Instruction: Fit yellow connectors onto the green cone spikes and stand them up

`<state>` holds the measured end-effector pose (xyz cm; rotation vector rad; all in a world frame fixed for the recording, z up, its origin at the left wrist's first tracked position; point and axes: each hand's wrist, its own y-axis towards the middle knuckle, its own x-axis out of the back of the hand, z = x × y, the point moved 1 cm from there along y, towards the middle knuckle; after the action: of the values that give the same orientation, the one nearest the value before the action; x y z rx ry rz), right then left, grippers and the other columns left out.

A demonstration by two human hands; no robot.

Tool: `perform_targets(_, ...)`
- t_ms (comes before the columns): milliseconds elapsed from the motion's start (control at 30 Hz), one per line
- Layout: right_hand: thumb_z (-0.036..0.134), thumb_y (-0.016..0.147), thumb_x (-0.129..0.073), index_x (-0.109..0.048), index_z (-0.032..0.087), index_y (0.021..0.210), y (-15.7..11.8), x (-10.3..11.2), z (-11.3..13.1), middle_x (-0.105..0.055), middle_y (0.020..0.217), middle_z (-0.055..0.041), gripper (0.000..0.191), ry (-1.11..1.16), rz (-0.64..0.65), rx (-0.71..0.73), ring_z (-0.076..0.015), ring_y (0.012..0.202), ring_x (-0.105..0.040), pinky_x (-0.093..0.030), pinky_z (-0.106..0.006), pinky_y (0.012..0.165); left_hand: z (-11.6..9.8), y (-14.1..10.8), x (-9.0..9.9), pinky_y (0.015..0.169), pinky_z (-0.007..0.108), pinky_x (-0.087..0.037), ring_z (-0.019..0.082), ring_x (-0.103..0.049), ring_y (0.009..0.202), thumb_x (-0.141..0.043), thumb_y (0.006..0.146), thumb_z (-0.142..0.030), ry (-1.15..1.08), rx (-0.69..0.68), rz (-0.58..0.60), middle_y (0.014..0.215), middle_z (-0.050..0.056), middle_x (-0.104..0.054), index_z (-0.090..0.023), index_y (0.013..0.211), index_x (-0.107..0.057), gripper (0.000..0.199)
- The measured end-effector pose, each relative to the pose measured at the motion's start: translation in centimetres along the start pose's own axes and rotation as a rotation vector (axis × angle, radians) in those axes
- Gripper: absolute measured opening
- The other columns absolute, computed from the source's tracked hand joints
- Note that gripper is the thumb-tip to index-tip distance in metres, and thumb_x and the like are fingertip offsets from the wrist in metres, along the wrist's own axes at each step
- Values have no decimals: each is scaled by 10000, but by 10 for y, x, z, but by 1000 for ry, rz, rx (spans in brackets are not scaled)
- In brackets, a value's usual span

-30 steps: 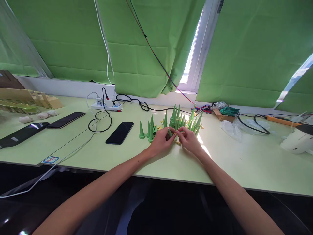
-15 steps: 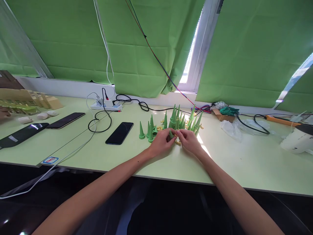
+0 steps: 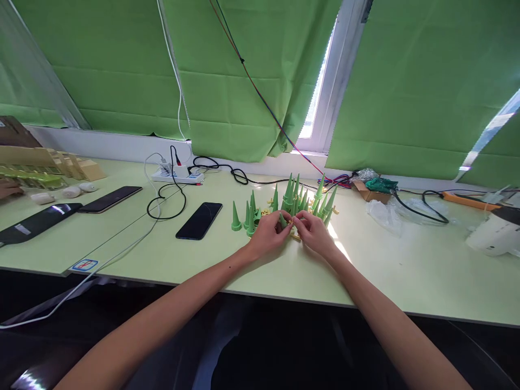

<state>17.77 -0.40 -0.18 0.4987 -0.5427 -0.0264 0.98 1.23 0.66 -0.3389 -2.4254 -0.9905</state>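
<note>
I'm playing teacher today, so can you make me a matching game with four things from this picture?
Column 1
1. Held cone
2. Curtains
3. Power strip
4. Phone nearest the cones

Column 2
A. Green, hanging along the back
B. Dark, lying flat
C. In the left hand
D. White, with plugs in it

Right pairs: 1-C, 2-A, 3-D, 4-B

Free tabletop (image 3: 377,271) beside the right hand (image 3: 312,233), dense green cones (image 3: 288,197) just beyond.
</note>
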Motion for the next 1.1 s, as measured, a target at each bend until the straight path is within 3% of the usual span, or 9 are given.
perform_targets(300, 409, 946, -486, -513, 191, 712, 1, 0, -3, -460, 556, 33, 321, -66, -16, 42, -113, 515, -382, -285, -264, 518, 2, -1, -1, 518, 221, -382, 87, -486, 520, -584, 912, -306, 29, -55, 11, 616, -32, -564, -157, 924, -650, 163)
perform_targets(633, 445, 959, -433, -350, 204, 583, 1, 0, -4, -322, 536, 42, 454, -124, -27, 64, -109, 529, -305, -235, -278, 519, -1, -2, -2, 520, 223, -387, 88, -491, 520, -577, 912, -289, -3, -61, 57, 614, -33, -560, -162, 942, -651, 150)
perform_targets(833, 469, 952, -447, -413, 204, 618, 1, -1, -1, -388, 540, 37, 428, -90, -64, 42, -113, 524, -341, -267, -271, 518, -1, 0, -1, 529, 220, -408, 80, -511, 543, -584, 909, -308, -30, -42, 26, 742, -1, -647, -166, 931, -649, 158)
perform_targets(967, 476, 946, -474, -518, 200, 746, 0, 0, 1, -440, 528, 44, 343, -30, -16, 18, -118, 500, -373, -294, -264, 513, -1, 1, 1, 530, 219, -413, 90, -522, 553, -592, 901, -301, -15, -17, 4, 705, -8, -631, -167, 935, -648, 148)
perform_targets(1100, 485, 943, -478, -522, 202, 773, -1, 1, 3, -461, 514, 44, 333, -10, 10, 11, -120, 479, -380, -306, -265, 511, -1, 1, 1, 535, 220, -415, 94, -527, 561, -587, 901, -286, 3, -29, 2, 702, -7, -627, -165, 940, -649, 141)
